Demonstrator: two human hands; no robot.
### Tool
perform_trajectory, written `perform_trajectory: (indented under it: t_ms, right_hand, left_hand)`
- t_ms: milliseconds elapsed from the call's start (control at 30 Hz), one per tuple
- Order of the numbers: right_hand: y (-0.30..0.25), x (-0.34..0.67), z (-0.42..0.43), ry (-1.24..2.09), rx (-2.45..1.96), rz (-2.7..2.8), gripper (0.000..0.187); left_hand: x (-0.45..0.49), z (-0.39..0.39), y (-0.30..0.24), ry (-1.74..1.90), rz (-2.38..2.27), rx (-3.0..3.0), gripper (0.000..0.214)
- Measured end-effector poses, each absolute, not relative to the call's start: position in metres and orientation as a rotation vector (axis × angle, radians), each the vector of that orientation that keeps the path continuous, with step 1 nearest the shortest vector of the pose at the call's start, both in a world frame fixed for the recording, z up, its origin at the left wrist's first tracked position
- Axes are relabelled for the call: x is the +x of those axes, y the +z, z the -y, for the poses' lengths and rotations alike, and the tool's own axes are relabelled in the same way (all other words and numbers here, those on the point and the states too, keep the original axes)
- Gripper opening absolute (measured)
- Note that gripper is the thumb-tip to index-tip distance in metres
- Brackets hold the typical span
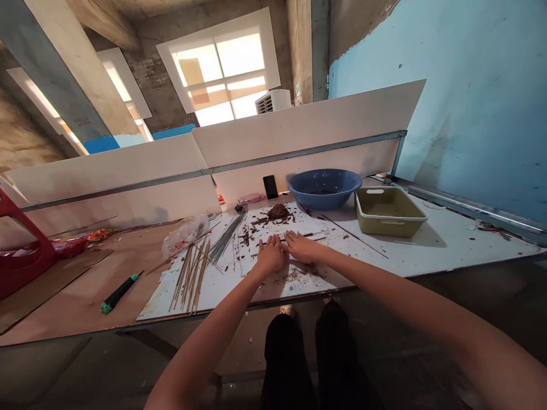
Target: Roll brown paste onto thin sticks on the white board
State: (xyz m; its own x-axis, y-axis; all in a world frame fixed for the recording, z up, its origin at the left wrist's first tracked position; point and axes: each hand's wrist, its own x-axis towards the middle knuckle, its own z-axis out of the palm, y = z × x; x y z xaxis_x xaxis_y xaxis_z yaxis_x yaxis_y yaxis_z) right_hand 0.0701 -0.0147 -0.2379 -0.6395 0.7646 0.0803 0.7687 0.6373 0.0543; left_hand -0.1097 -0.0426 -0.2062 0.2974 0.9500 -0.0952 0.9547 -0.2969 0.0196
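Incense stick, frame centre, lies under your 2 flat, open palms: left hand beside right hand, likely to spread the pressure evenly. Paste lump sits just above.

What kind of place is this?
Probably a small craft workshop, not a home kitchen: a worktable strewn with thin wooden sticks and brown crumbs, a lump of brown paste, a blue basin, and rough concrete walls.
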Motion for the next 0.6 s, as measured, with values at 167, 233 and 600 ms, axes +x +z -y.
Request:
perform_trajectory:
  t_ms: [167, 233, 600]
  right_hand:
    - [-0.250, 0.072, 0.015, -0.031, -1.409, 2.694, 0.078]
    - [-0.239, 0.068, 0.003, -0.030, -1.437, 2.725, 0.080]
    - [-0.258, 0.074, 0.021, -0.044, -1.426, 2.675, 0.081]
  left_hand:
    - [-0.117, 0.048, -0.212, -0.119, -1.799, 2.480, 0.080]
    - [-0.111, 0.038, -0.205, -0.104, -1.830, 2.435, 0.078]
    - [-0.128, 0.054, -0.219, -0.067, -1.813, 2.484, 0.076]
